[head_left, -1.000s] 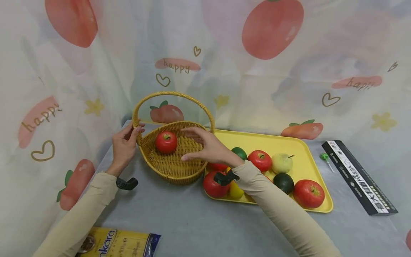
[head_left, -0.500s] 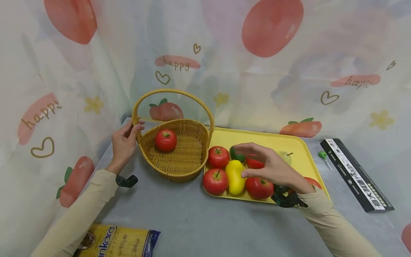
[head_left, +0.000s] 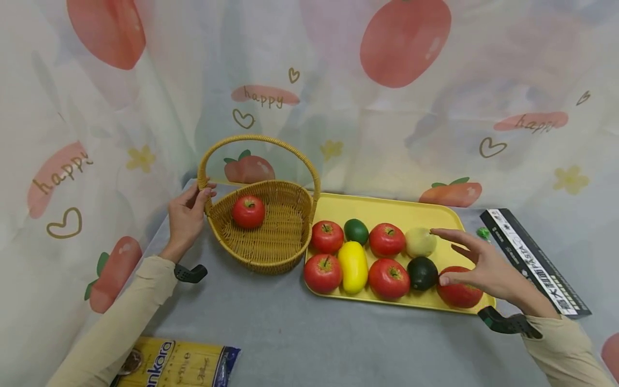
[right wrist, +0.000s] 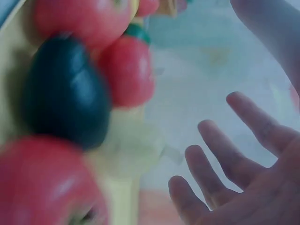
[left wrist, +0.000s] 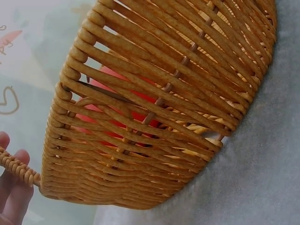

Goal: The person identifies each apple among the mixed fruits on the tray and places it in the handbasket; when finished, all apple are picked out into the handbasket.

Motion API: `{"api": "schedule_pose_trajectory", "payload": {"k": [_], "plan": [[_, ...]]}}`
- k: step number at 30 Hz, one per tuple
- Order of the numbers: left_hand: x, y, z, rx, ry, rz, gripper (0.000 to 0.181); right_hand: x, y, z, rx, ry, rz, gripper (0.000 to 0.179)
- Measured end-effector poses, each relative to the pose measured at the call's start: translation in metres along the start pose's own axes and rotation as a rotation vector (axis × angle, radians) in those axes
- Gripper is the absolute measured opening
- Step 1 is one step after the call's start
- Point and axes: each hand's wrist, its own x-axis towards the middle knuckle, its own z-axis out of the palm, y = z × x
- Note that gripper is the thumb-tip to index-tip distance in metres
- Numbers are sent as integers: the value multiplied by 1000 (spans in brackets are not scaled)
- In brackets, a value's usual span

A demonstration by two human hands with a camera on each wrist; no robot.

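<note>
My left hand (head_left: 187, 217) grips the left base of the handle of a wicker basket (head_left: 285, 236); in the left wrist view its fingertips curl round the wrapped handle. One red apple (head_left: 249, 211) lies inside the basket, showing red through the weave in the left wrist view. Fingers spread and holding nothing, my right hand (head_left: 488, 266) hovers over the right end of the yellow tray (head_left: 387, 207). Below it is a red apple (head_left: 459, 293), partly hidden by the hand. Close by lie a pale pear (head_left: 419, 243) and a dark avocado (head_left: 423, 273).
Several more red apples, a yellow mango-like fruit (head_left: 353, 267) and a green fruit (head_left: 356, 231) lie on the tray. A black pasta box (head_left: 537, 263) and a green lollipop (head_left: 483, 233) are at the right. A yellow pasta packet (head_left: 179, 363) lies at the front left.
My right hand has moved right, from over the basket across the tray to its right-hand apple, staying empty. The left hand keeps its hold on the basket handle.
</note>
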Motion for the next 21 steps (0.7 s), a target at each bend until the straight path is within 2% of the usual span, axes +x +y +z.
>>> {"api": "schedule_pose_trajectory", "payload": {"k": [6,11,15,21], "plan": [[-1,1,0,-11,-2,1,32,-28,38,-6,-15,38,86,84],[-1,3,1,-14,-3,-1,33,-40,60,-5,-11,32,137,81],[-1,4,1,-25,-2,-8,33,-44,70,-3,-20,19,184,79],[-1,5,1,-25,-3,-16,33,-49,75,1,-43,-3,252,76]]}}
